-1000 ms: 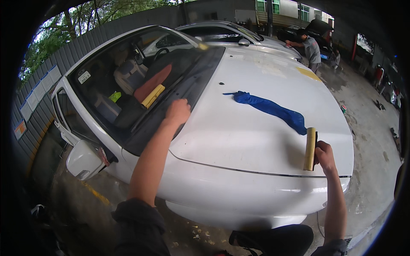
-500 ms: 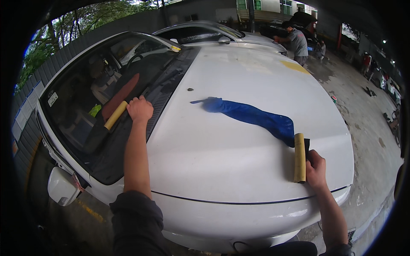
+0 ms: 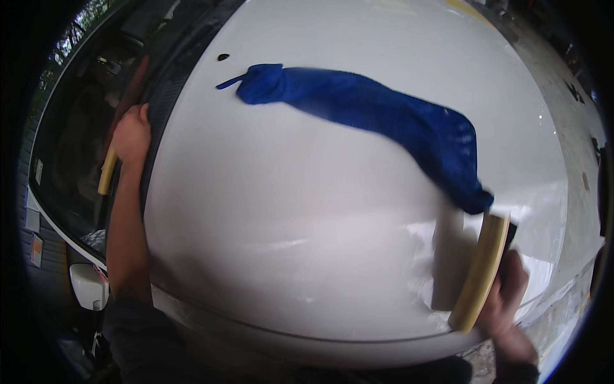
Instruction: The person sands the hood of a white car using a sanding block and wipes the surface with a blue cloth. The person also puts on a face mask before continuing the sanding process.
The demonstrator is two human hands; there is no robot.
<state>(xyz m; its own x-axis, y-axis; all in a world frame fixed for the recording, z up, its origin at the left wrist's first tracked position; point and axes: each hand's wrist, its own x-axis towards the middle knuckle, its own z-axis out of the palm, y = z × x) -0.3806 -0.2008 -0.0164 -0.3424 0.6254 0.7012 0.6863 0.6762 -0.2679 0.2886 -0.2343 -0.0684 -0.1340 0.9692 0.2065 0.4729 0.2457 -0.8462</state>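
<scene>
My right hand (image 3: pixel 504 301) is closed on a long yellow bar with a black part (image 3: pixel 476 281) behind it; its exact kind is unclear. I hold it tilted over the near front corner of the white car hood (image 3: pixel 275 211), where it casts a shadow. My left hand (image 3: pixel 132 136) is closed at the upper end of a second yellow bar (image 3: pixel 107 171), over the base of the windshield (image 3: pixel 73 121). Between my hands, a crumpled blue cloth (image 3: pixel 364 105) stretches across the hood. Its lower right end lies close to the top of the right bar.
A white side mirror (image 3: pixel 88 286) juts out at the lower left. A small dark nozzle (image 3: pixel 223 57) sits on the hood near the windshield. Concrete floor (image 3: pixel 579 179) runs along the right, and a yellow patch (image 3: pixel 470 13) shows at the hood's far edge.
The view has tilted down and closer over the hood. The right bar now appears lower and further right, more slanted. My left hand remains by the windshield, and the background person is out of view.
</scene>
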